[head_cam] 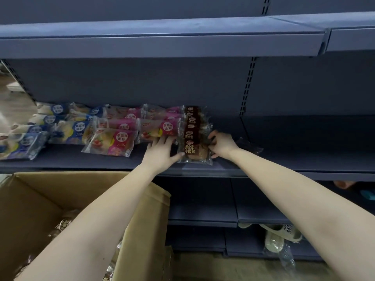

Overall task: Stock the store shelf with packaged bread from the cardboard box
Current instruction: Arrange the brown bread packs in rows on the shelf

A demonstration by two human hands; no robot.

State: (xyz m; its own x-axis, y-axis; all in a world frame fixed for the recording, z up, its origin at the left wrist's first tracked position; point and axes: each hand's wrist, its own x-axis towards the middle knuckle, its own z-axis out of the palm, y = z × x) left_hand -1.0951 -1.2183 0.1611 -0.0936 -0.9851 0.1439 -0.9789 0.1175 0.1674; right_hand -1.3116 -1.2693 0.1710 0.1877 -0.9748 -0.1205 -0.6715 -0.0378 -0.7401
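A row of brown bread packs (194,136) lies front to back on the dark blue shelf (294,159). My left hand (162,152) lies flat against the left side of the front brown pack, fingers straight, thumb on its front corner. My right hand (221,145) pinches that pack's right edge with curled fingers. Left of the brown row lie pink packs (119,141) and blue packs (67,130). The open cardboard box (60,199) stands at lower left, with several brown packs (65,222) inside, partly hidden by my left forearm.
An upper shelf (162,43) hangs over the working shelf. The shelf's right half holds one clear wrapper (250,146). Lower shelves (203,213) sit below. Slippers (284,234) and a plastic wrapper (284,254) lie on the floor at lower right.
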